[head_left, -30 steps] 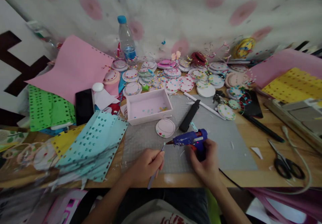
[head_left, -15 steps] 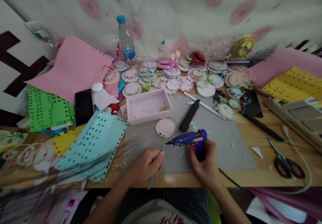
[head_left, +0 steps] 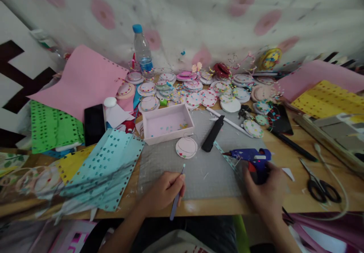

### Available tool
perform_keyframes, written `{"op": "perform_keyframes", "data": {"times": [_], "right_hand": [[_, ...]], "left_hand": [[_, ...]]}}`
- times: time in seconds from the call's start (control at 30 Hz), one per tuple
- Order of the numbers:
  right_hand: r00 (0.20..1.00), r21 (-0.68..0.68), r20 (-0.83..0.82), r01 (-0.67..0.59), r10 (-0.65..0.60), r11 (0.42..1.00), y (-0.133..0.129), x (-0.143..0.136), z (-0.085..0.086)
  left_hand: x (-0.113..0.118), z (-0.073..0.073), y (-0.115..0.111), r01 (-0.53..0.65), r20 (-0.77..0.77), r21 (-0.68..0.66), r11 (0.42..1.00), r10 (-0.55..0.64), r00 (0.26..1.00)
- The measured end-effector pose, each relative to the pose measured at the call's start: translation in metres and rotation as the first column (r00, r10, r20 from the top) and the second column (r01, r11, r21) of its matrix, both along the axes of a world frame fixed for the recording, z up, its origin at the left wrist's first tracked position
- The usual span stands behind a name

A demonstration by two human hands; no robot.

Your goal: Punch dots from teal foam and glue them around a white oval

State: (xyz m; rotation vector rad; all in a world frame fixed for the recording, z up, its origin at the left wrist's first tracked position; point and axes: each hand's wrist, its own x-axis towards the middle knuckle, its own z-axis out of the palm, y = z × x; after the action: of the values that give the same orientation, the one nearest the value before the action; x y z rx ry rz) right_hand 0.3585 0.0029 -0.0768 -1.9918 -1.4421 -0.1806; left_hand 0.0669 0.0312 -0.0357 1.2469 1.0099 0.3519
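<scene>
My left hand (head_left: 166, 190) pinches purple tweezers (head_left: 174, 207), tip (head_left: 183, 169) near the pale disc (head_left: 186, 148) on the grey mat (head_left: 159, 162); set well apart, my right hand (head_left: 269, 192) grips the blue glue gun (head_left: 247, 154), nozzle (head_left: 228, 153) close by the teal strip (head_left: 231, 163)

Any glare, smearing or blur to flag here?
Head view: dim light overall; pale glare on the front edge of the brown wooden table; dark streaks smearing the lower left, across the turquoise heart-punched paper sheet; the blue plastic glue gun reads fairly clearly.
</scene>
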Motion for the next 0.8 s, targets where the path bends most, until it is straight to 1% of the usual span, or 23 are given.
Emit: {"op": "perform_keyframes", "data": {"times": [0.03, 0.07, 0.13, 0.17, 0.2, 0.23, 0.27, 0.3, 0.33, 0.37, 0.4, 0.43, 0.47, 0.5, 0.53, 0.6, 0.63, 0.67, 0.7, 0.77, 0.8], "right_hand": [[0.999, -0.028, 0.052, -0.008, 0.009, 1.000, 0.001, 0.009, 0.001], [0.996, -0.028, 0.087, -0.007, 0.009, 1.000, 0.002, 0.015, 0.003], [0.995, 0.024, 0.102, -0.025, 0.023, 0.999, 0.002, 0.018, 0.010], [0.995, 0.071, 0.079, -0.059, 0.054, 0.996, 0.001, 0.014, 0.014], [0.992, 0.113, 0.038, -0.120, 0.116, 0.986, -0.001, 0.007, 0.019], [0.977, 0.147, -0.019, -0.208, 0.213, 0.967, -0.004, -0.003, 0.023], [0.933, 0.166, -0.108, -0.325, 0.344, 0.931, -0.008, -0.015, 0.027], [0.855, 0.183, -0.202, -0.446, 0.478, 0.876, -0.012, -0.029, 0.030], [0.741, 0.189, -0.309, -0.567, 0.596, 0.802, -0.017, -0.044, 0.032], [0.605, 0.212, -0.411, -0.664, 0.682, 0.717, -0.022, -0.059, 0.033], [0.495, 0.250, -0.476, -0.716, 0.727, 0.651, -0.026, -0.074, 0.033], [0.418, 0.315, -0.494, -0.731, 0.763, 0.605, -0.029, -0.087, 0.033], [0.388, 0.342, -0.484, -0.741, 0.784, 0.578, -0.031, -0.099, 0.032], [0.413, 0.340, -0.493, -0.718, 0.766, 0.607, -0.032, -0.108, 0.031], [0.447, 0.382, -0.477, -0.670, 0.756, 0.637, -0.032, -0.116, 0.031], [0.534, 0.414, -0.515, -0.529, 0.670, 0.740, -0.029, -0.126, 0.033], [0.544, 0.438, -0.542, -0.468, 0.641, 0.767, -0.027, -0.129, 0.035], [0.534, 0.452, -0.574, -0.426, 0.621, 0.784, -0.024, -0.131, 0.038], [0.507, 0.470, -0.599, -0.403, 0.619, 0.785, -0.022, -0.134, 0.041], [0.456, 0.497, -0.631, -0.384, 0.628, 0.778, -0.018, -0.138, 0.045], [0.444, 0.499, -0.640, -0.381, 0.627, 0.779, -0.017, -0.140, 0.046]], "left_hand": [[0.000, 0.001, 0.000, -0.009, 0.020, -0.010, 1.000, 0.010, 1.000], [0.001, 0.001, 0.000, -0.023, 0.042, -0.017, 1.000, 0.024, 0.999], [0.004, 0.002, 0.000, -0.083, 0.096, -0.027, 0.996, 0.086, 0.992], [0.006, 0.003, -0.002, -0.135, 0.133, -0.037, 0.990, 0.138, 0.981], [0.010, 0.003, -0.003, -0.195, 0.176, -0.058, 0.979, 0.203, 0.963], [0.014, 0.003, -0.005, -0.263, 0.227, -0.097, 0.960, 0.279, 0.933], [0.020, 0.004, -0.007, -0.329, 0.282, -0.153, 0.932, 0.360, 0.889], [0.027, 0.005, -0.009, -0.386, 0.333, -0.224, 0.895, 0.443, 0.832], [0.034, 0.007, -0.011, -0.432, 0.374, -0.304, 0.849, 0.524, 0.765], [0.042, 0.009, -0.014, -0.462, 0.404, -0.379, 0.802, 0.593, 0.697], [0.049, 0.011, -0.016, -0.481, 0.419, -0.449, 0.753, 0.653, 0.631], [0.056, 0.014, -0.018, -0.483, 0.431, -0.506, 0.715, 0.694, 0.576], [0.062, 0.018, -0.021, -0.472, 0.445, -0.549, 0.690, 0.719, 0.534], [0.067, 0.020, -0.024, -0.452, 0.461, -0.578, 0.679, 0.729, 0.506], [0.070, 0.023, -0.026, -0.428, 0.483, -0.592, 0.684, 0.725, 0.491], [0.076, 0.026, -0.031, -0.397, 0.517, -0.586, 0.707, 0.703, 0.489], [0.077, 0.026, -0.033, -0.399, 0.525, -0.570, 0.718, 0.692, 0.496], [0.078, 0.026, -0.034, -0.414, 0.526, -0.549, 0.726, 0.685, 0.504], [0.080, 0.025, -0.035, -0.434, 0.522, -0.528, 0.730, 0.682, 0.512], [0.082, 0.022, -0.034, -0.467, 0.513, -0.493, 0.735, 0.678, 0.526], [0.083, 0.021, -0.034, -0.474, 0.512, -0.483, 0.737, 0.676, 0.529]]}}
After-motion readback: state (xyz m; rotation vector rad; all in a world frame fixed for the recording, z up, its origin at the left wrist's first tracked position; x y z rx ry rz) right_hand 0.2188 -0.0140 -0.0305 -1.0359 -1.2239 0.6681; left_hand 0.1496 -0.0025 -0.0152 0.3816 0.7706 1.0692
